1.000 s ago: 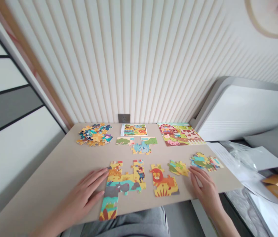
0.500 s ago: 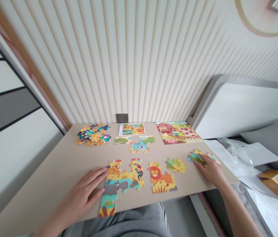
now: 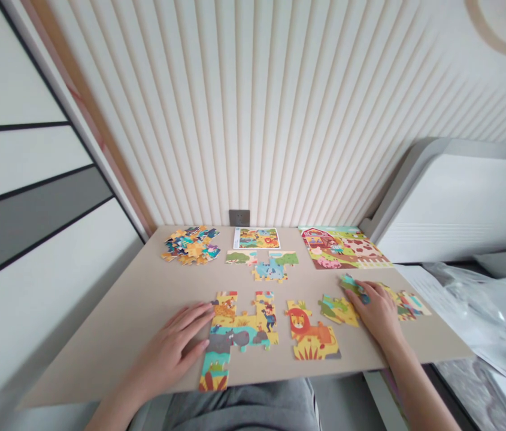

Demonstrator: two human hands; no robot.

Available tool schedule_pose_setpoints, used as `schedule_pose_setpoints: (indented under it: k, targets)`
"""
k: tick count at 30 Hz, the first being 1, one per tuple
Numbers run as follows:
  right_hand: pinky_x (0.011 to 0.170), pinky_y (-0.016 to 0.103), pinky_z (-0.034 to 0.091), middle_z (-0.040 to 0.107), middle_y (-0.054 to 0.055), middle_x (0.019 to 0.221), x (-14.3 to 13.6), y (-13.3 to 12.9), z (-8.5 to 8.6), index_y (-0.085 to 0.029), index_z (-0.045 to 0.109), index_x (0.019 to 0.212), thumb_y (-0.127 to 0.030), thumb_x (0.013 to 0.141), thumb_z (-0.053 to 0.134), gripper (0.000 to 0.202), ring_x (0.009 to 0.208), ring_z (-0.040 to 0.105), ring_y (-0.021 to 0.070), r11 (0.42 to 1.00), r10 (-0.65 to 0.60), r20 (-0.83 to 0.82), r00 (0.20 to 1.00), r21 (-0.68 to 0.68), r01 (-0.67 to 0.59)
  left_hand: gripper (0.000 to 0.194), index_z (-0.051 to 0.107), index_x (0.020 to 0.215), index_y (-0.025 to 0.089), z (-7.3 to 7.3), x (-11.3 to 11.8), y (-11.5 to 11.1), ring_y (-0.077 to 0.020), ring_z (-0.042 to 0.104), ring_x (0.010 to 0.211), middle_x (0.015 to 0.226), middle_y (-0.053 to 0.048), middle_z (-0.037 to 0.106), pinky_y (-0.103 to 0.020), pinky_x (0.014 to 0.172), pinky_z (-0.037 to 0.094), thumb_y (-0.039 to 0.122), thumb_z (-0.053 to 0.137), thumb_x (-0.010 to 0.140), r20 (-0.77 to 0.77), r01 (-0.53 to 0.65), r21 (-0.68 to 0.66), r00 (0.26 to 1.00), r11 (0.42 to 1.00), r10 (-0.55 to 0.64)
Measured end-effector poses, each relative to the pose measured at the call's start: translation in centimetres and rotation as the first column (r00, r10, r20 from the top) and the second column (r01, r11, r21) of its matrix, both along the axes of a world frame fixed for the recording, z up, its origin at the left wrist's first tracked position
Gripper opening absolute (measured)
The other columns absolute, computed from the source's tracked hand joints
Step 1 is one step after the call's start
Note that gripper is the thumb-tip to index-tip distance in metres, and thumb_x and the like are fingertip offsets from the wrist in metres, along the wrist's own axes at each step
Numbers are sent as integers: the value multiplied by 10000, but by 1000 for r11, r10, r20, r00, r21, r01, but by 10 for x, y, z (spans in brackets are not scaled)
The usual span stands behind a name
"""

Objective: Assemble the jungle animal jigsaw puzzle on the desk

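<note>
Tabletop (image 3: 122, 317): right hand (image 3: 377, 311) holds puzzle piece (image 3: 350, 284) (greenish).

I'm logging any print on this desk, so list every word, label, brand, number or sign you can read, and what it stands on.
No text can be read.
Picture card: small marks in its left margin, too small to read.
Loose papers: any print is too faint or blurred to make out.
Lion puzzle section and farm picture: drawings, no lettering I can make out.

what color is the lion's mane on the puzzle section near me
The mane on the lion section is red, shown best in the head view.
</note>
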State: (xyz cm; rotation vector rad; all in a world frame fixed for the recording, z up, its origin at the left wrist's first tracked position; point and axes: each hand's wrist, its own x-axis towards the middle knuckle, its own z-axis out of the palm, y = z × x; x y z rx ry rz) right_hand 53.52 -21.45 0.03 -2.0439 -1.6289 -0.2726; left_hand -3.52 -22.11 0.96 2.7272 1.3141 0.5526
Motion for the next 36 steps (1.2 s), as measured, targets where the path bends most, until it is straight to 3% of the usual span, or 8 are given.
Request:
schedule_pose_setpoints:
  k: [14, 20, 36]
  targets:
    - [981, 529, 470, 684, 127, 1258, 9, 0, -12, -253, 719, 1221, -727, 905, 495, 612, 1153, 615, 371, 996, -18, 17, 1000, -85, 19, 561, 443, 1570, 355, 4, 0, -2, -250, 466, 1468, 1600, 8, 477, -463, 1228, 412, 358, 565, 1022, 4, -1, -30, 1000, 1000, 1]
    - [985, 531, 472, 690, 129, 1258, 14, 1, -18, -246, 722, 1204, -738, 896, 502, 620, 1144, 626, 371, 997, -11, 16, 1000, -80, 12, 456, 580, 1469, 367, 9, 3, -3, -255, 473, 1461, 1586, 26, 496, -462, 1216, 433, 313, 562, 1016, 25, 15, -33, 1000, 999, -14]
    - [972, 541, 478, 695, 120, 1267, 18, 1, -20, -259, 722, 1194, -743, 891, 506, 611, 1157, 625, 385, 996, -9, 19, 1000, -85, 10, 460, 567, 1481, 351, 12, 4, -5, -267, 452, 1475, 1601, 10, 476, -483, 1208, 444, 301, 549, 1023, 16, 10, -55, 1000, 998, -9]
